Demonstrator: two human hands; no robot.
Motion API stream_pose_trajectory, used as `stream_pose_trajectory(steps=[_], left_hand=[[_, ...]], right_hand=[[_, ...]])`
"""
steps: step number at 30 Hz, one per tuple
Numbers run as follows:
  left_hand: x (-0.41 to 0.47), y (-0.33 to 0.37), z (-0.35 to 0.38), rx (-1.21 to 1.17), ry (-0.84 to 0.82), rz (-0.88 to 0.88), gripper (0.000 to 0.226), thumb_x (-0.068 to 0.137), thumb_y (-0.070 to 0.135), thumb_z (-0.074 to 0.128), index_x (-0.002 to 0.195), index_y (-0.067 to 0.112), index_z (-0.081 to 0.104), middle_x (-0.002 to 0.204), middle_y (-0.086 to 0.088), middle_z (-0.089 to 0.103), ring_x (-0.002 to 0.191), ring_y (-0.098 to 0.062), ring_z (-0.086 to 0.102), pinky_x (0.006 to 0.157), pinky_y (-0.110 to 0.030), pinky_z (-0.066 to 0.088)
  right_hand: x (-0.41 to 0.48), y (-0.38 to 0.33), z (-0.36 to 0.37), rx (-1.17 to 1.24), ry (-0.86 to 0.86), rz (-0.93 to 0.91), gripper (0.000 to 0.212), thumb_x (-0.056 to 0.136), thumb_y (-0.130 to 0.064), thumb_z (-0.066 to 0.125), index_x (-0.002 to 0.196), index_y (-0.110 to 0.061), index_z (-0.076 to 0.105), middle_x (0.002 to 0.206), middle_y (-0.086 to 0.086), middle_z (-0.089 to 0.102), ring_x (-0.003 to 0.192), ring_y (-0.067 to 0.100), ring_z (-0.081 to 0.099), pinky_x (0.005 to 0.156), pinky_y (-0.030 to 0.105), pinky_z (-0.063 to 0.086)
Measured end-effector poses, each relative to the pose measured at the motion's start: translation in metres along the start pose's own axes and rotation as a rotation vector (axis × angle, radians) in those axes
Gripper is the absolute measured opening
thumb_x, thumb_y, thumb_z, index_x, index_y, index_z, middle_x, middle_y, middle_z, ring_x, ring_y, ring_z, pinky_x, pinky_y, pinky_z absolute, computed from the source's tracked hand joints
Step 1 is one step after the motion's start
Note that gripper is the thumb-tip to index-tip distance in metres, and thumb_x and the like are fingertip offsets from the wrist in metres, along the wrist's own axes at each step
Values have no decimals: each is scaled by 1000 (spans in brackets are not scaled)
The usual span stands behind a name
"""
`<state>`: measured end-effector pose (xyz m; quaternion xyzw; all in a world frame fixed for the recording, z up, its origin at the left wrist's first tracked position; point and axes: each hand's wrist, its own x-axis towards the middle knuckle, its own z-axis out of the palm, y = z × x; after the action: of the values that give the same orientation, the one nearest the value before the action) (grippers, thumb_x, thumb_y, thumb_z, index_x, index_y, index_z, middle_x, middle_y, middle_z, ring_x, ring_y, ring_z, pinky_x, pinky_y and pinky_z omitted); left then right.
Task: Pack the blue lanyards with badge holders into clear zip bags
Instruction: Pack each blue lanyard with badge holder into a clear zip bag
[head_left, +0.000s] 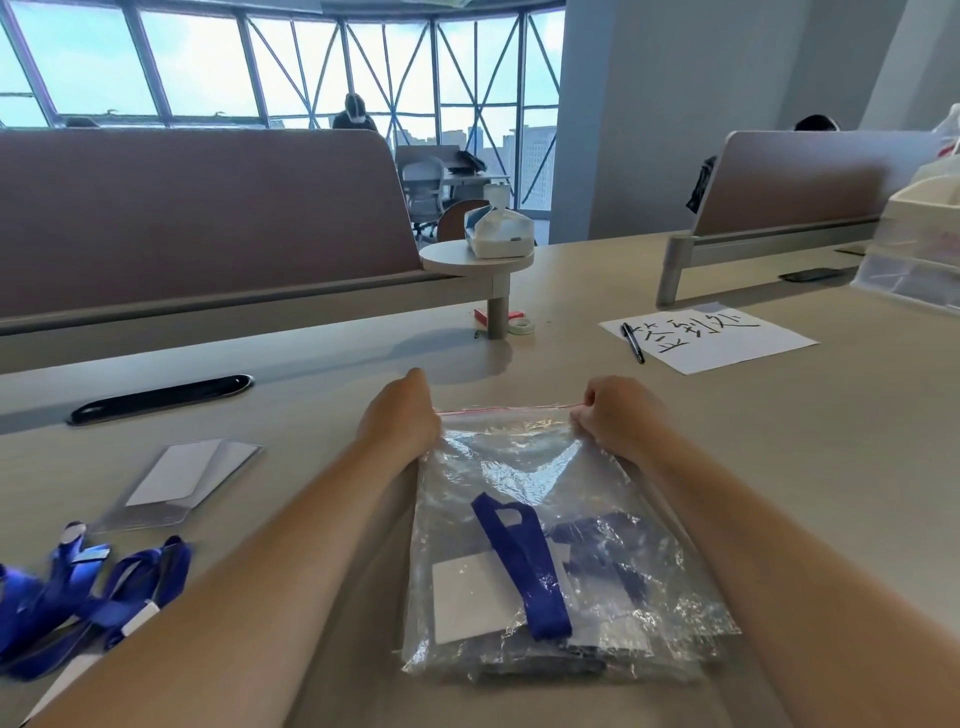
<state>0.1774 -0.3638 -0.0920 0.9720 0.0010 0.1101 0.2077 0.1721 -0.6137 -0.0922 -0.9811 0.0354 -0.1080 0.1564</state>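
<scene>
Left hand (397, 422) hides zip bag (524, 462) corner — fingertips unseen.

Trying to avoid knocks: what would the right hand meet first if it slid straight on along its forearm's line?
Probably the small white tape roll beside the grey round post; only bare desk lies between it and the right hand pinching the clear zip bag.

Both hands pinching the zip bag (545, 519) top, left hand (400, 415) and right hand (613, 413) at opposite corners. Blue lanyard (524, 566) sits inside. More lanyards (78, 597) lie left on the surface (779, 441).
</scene>
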Motion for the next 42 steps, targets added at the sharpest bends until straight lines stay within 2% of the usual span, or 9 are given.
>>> stream_pose_trajectory(steps=[4, 7, 17, 20, 24, 28, 32, 38, 42], left_hand=[[-10, 4, -15, -4, 37, 49, 16, 91, 12, 61, 101, 14, 48, 89, -3, 57, 72, -14, 52, 56, -26, 40], [-24, 6, -36, -7, 47, 70, 14, 91, 16, 62, 99, 14, 51, 91, -4, 58, 77, -19, 55, 67, -34, 47], [-118, -48, -136, -26, 81, 39, 15, 92, 34, 59, 94, 20, 60, 91, 0, 65, 82, -18, 60, 78, -38, 55], [-150, -84, -167, -29, 82, 3, 16, 93, 38, 59, 93, 23, 60, 91, 3, 65, 82, -16, 60, 81, -38, 54], [-184, -134, -199, -34, 105, -56, 12, 95, 35, 59, 95, 24, 61, 95, 4, 65, 83, -12, 59, 78, -30, 48], [-196, -179, -216, -35, 128, -99, 11, 94, 36, 59, 93, 25, 59, 94, 4, 64, 80, -11, 58, 74, -29, 46], [-185, -211, -217, -13, 122, -110, 10, 94, 37, 60, 94, 27, 59, 93, 6, 63, 81, -7, 56, 76, -27, 46], [-155, -237, -205, 16, 50, -99, 10, 94, 37, 59, 97, 28, 59, 93, 8, 61, 82, -6, 57, 83, -30, 53], [-142, -247, -200, 10, 20, -93, 14, 93, 38, 60, 98, 25, 62, 97, 7, 63, 86, -11, 59, 82, -32, 52]], right_hand=[[-11, -6, -16, -50, 51, -9, 35, 89, -39, 65, 111, -13, 59, 102, 7, 67, 92, 26, 63, 81, 37, 52], [-27, -16, -38, -69, 83, -22, 35, 90, -38, 62, 117, -16, 57, 108, 6, 68, 95, 26, 64, 79, 35, 50], [-110, -137, -87, 45, 44, -267, 22, 93, -40, 60, 101, -21, 68, 98, 0, 68, 80, 16, 59, 67, 24, 45], [-130, -190, -76, 75, 10, -359, 23, 91, -44, 59, 98, -24, 68, 102, -1, 69, 89, 18, 61, 82, 35, 53], [-155, -259, -52, 46, -129, -454, 24, 94, -45, 56, 102, -23, 63, 97, -4, 63, 83, 15, 59, 72, 29, 45], [-162, -311, -17, 13, -234, -514, 27, 94, -43, 58, 105, -21, 66, 105, -1, 67, 88, 17, 61, 82, 33, 53], [-149, -345, 21, -26, -313, -530, 26, 92, -37, 64, 106, -16, 70, 105, 2, 69, 88, 17, 62, 76, 29, 48], [-111, -376, 62, -152, -411, -574, 68, 84, -43, 72, 143, -19, 47, 146, 4, 47, 130, 24, 47, 106, 35, 38], [-89, -383, 76, -206, -500, -586, 91, 76, -55, 75, 148, -15, 36, 151, 5, 41, 135, 26, 41, 108, 38, 35]])
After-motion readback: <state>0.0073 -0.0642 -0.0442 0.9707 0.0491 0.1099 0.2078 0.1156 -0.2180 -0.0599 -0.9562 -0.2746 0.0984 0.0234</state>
